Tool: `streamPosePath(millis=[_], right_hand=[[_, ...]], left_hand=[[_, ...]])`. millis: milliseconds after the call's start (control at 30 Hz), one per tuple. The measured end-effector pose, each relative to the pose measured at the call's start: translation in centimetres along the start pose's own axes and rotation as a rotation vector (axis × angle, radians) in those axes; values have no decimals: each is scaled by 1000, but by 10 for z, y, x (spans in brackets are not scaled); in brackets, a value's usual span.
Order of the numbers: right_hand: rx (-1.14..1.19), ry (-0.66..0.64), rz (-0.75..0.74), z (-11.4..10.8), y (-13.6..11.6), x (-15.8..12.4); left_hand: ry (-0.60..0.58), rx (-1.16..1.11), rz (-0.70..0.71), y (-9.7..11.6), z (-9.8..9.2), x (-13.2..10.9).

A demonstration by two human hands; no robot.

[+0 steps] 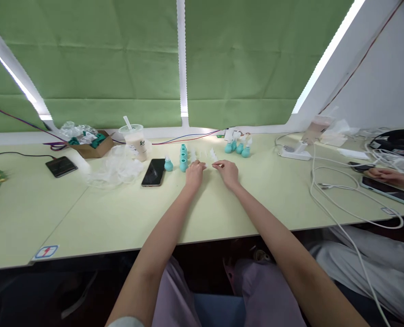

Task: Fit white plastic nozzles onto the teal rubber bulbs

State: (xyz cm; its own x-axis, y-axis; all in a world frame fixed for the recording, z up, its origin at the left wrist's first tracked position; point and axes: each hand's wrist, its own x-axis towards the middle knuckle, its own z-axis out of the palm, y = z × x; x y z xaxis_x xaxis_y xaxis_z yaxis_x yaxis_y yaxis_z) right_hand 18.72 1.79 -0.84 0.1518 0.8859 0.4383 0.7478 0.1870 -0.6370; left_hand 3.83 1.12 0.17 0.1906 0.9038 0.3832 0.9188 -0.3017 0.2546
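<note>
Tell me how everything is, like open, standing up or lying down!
Row of teal bottles: upright, tops open
Middle phone: lying flat, screen dark
Teal bottle beside it: upright, white tip on
Drink cup: upright, straw in
Cardboard box: open, filled
Black square device: lying flat
Green blinds: drawn down

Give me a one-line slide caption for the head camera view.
Left hand beside a row of open teal containers, right hand near small whitish pieces.
</note>
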Motion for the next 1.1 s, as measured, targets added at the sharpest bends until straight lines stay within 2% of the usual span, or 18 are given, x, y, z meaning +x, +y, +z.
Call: streamPosePath(millis=[200, 333, 467, 667, 867, 1100], right_hand=[[-451, -133, -251, 12, -23, 51], [-623, -215, -328, 23, -24, 70], [-613, -249, -375, 33, -18, 78], [-579, -207, -415, 41, -9, 83], [-589, -167, -408, 43, -5, 86], [-614, -200, -416, 45, -1, 84]], left_hand=[[-81, 12, -31, -3, 0, 2], [-84, 39, -35, -5, 4, 3], [-100, 54, -27, -5, 5, 3], [-119, 45, -15, -5, 7, 4], [-124, 47, -21, -6, 10, 4], [-111, 52, -23, -5, 9, 3]])
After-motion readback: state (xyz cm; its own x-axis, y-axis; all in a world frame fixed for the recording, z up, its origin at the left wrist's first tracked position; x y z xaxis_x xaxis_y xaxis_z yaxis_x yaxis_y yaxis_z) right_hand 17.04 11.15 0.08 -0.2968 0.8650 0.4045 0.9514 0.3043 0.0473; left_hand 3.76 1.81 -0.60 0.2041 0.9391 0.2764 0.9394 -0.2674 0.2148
